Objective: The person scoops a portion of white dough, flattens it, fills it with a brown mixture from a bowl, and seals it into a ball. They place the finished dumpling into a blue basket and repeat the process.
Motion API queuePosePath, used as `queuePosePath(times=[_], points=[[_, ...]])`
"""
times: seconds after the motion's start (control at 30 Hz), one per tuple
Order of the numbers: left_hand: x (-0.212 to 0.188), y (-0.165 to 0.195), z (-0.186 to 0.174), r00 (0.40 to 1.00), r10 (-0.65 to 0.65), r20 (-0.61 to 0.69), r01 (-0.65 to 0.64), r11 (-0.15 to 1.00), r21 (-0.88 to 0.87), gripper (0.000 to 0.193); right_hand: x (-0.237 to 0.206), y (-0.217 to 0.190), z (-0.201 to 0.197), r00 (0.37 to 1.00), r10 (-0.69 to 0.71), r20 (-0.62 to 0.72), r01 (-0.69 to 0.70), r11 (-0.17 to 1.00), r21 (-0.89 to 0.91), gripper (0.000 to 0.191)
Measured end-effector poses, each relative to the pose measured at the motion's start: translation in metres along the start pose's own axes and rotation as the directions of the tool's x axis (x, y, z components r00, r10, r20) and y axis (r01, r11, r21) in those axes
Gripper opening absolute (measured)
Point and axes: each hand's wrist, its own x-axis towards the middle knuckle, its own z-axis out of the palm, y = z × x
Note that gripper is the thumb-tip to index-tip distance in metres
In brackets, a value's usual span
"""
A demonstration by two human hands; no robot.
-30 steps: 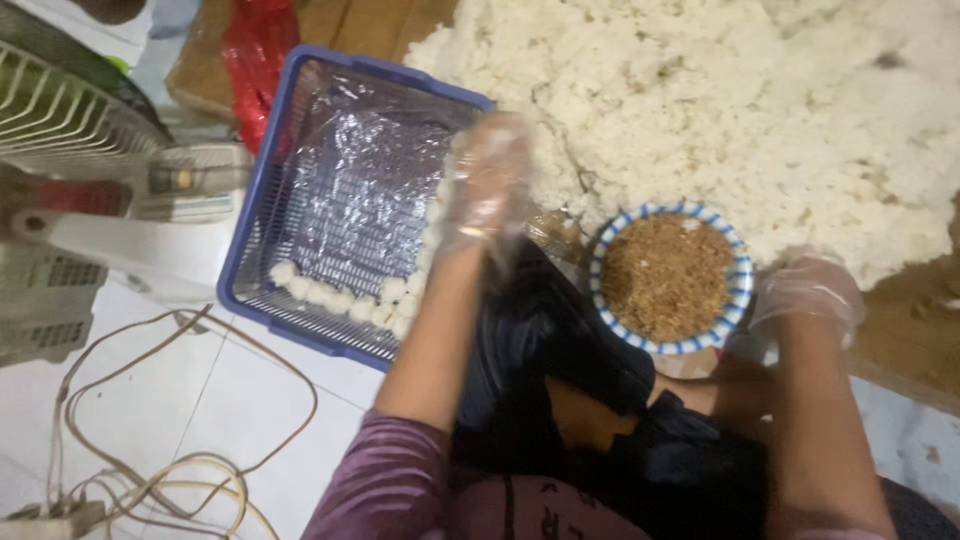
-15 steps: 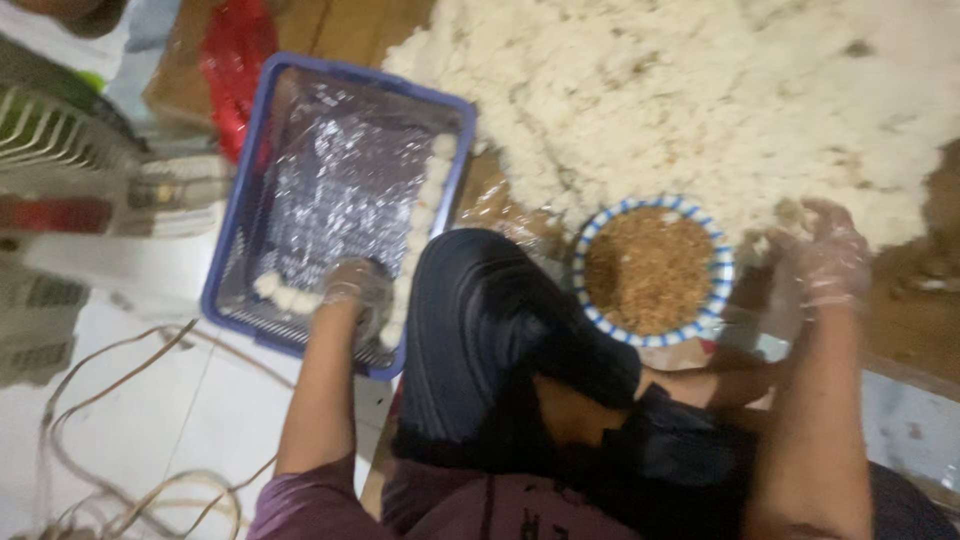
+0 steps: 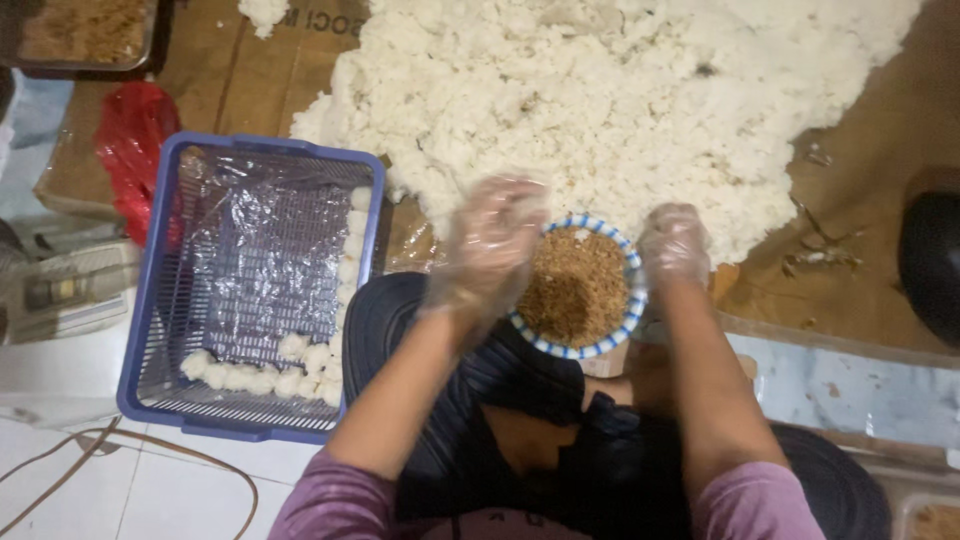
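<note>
Since half a second ago the left hand (image 3: 497, 240) has come from the blue basket (image 3: 150, 300) to the bowl of brown filling (image 3: 577, 287), at six o'clock of the rice heap (image 3: 620, 100). Scooping small pinches seems best. Both gloved hands hover loosely curled; right hand (image 3: 672, 245) at the bowl's three o'clock; contents cannot be told.

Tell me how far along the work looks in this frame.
Done: white balls line the near edge and right side of the foil-lined blue basket. In hand: the gloved left hand is over the bowl of brown filling, and the right hand is beside it; blur hides any grip. Left: most of the basket is bare, and a large white heap remains.
</note>
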Motion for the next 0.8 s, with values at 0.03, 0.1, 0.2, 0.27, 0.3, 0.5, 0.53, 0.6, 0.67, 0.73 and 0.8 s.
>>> queuePosePath(times=[0.03, 0.1, 0.2, 0.27, 0.3, 0.5, 0.53, 0.6, 0.67, 0.73, 0.8], points=[[0.001, 0.006, 0.014, 0.988, -0.133, 0.073, 0.138, 0.988, -0.064, 0.03, 0.0, -0.001, -0.007, 0.997, 0.019, 0.076, -0.019, 1.0, -0.004, 0.018], [0.005, 0.005, 0.034, 0.9, -0.366, 0.235, 0.407, 0.9, -0.157, 0.037, 0.002, -0.003, -0.02, 0.974, 0.054, 0.218, -0.059, 0.998, 0.017, 0.024], [0.012, -0.027, 0.046, 0.845, -0.41, 0.343, 0.463, 0.882, -0.086, 0.041, -0.001, -0.001, -0.032, 0.935, 0.076, 0.347, -0.101, 0.993, 0.055, 0.033], [0.023, -0.06, 0.056, 0.838, -0.394, 0.377, 0.458, 0.884, -0.097, 0.045, -0.004, -0.006, -0.038, 0.916, 0.044, 0.398, -0.028, 0.999, -0.045, 0.037], [0.027, -0.079, 0.064, 0.832, -0.394, 0.39, 0.483, 0.86, -0.161, 0.047, -0.009, -0.012, -0.04, 0.962, -0.036, 0.272, 0.065, 0.993, -0.097, 0.062], [0.055, -0.157, 0.117, 0.762, -0.156, 0.628, 0.627, 0.421, -0.655, 0.06, -0.092, -0.099, -0.052, 0.748, -0.22, -0.626, 0.543, 0.746, 0.386, 0.026], [0.053, -0.164, 0.118, 0.755, -0.138, 0.641, 0.635, 0.397, -0.662, 0.063, -0.103, -0.109, -0.058, 0.755, -0.169, -0.634, 0.515, 0.751, 0.413, 0.024], [0.048, -0.169, 0.117, 0.742, -0.107, 0.662, 0.652, 0.348, -0.674, 0.069, -0.12, -0.119, -0.071, 0.763, -0.066, -0.643, 0.463, 0.751, 0.472, 0.023], [0.045, -0.169, 0.113, 0.733, -0.15, 0.663, 0.626, 0.529, -0.573, 0.068, -0.12, -0.122, -0.088, 0.844, -0.08, -0.53, 0.337, 0.849, 0.408, 0.015], [0.048, -0.163, 0.111, 0.746, -0.247, 0.619, 0.484, 0.839, -0.249, 0.062, -0.116, -0.119, -0.101, 0.927, -0.043, -0.374, 0.21, 0.882, 0.421, 0.016], [0.055, -0.158, 0.109, 0.785, -0.305, 0.538, 0.264, 0.952, 0.154, 0.062, -0.109, -0.113, -0.109, 0.984, 0.016, -0.177, 0.079, 0.854, 0.515, 0.026]])
